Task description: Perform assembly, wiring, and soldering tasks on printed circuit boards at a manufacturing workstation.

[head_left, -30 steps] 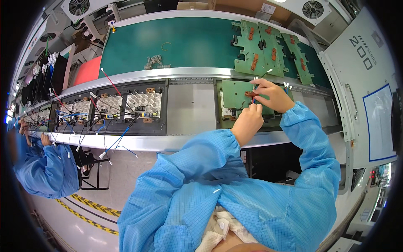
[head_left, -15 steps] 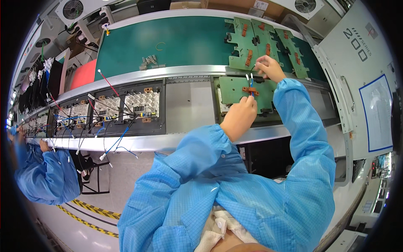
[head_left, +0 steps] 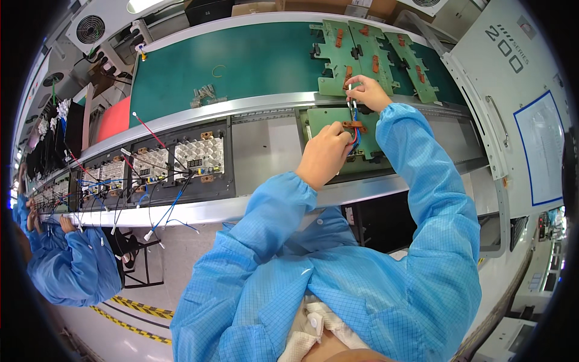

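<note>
My left hand [head_left: 324,155] is closed at the wire bundle [head_left: 357,140], with red and blue wires showing at its fingertips. Just beyond those fingers, the wires pass by a brown clip [head_left: 354,125] on a green fixture board [head_left: 323,116], which lies in the line's near channel. My right hand [head_left: 369,95] is above the far edge of that board. Its thumb and forefinger pinch a thin wire with a white end [head_left: 350,90]. Other white wire ends stand up just below the pinch.
More green fixture boards [head_left: 333,60] with brown clips lie on the green mat [head_left: 259,54]. Small metal parts [head_left: 206,95] are heaped farther left. Circuit boards [head_left: 199,154] with trailing wires sit in black trays along the line. A co-worker [head_left: 75,259] in blue works at the far left.
My right hand has moved slightly left and now pinches a white wire end. My left hand has shifted left and tilted, uncovering the red and blue wires. The whole view has shifted a little.
</note>
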Action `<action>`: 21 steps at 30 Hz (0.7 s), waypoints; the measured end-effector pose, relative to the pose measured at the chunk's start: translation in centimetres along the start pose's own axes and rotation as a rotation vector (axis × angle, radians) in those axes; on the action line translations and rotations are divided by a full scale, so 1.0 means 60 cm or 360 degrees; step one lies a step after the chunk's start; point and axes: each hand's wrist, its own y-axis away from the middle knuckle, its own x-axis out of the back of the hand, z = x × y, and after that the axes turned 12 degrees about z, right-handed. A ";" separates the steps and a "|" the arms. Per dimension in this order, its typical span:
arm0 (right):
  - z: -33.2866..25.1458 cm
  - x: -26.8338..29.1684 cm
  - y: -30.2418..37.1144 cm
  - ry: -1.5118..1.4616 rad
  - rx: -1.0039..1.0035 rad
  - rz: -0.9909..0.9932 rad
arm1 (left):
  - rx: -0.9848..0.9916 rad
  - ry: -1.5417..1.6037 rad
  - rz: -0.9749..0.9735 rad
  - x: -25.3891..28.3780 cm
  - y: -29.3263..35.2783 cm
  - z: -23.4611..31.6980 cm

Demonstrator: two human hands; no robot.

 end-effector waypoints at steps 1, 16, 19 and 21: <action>-0.004 0.002 0.003 0.0089 0.0022 -0.0026 | -0.0002 0.0000 -0.0001 0.001 0.000 -0.002; 0.017 0.004 -0.007 0.0229 0.0113 0.0008 | 0.0290 0.0268 -0.0070 0.019 0.015 -0.022; 0.011 0.009 -0.010 0.0301 0.0118 0.0010 | 0.0209 0.0302 0.0020 0.024 0.022 -0.029; 0.006 0.011 -0.013 0.0390 0.0124 0.0015 | 0.0251 0.0294 -0.0026 0.027 0.024 -0.031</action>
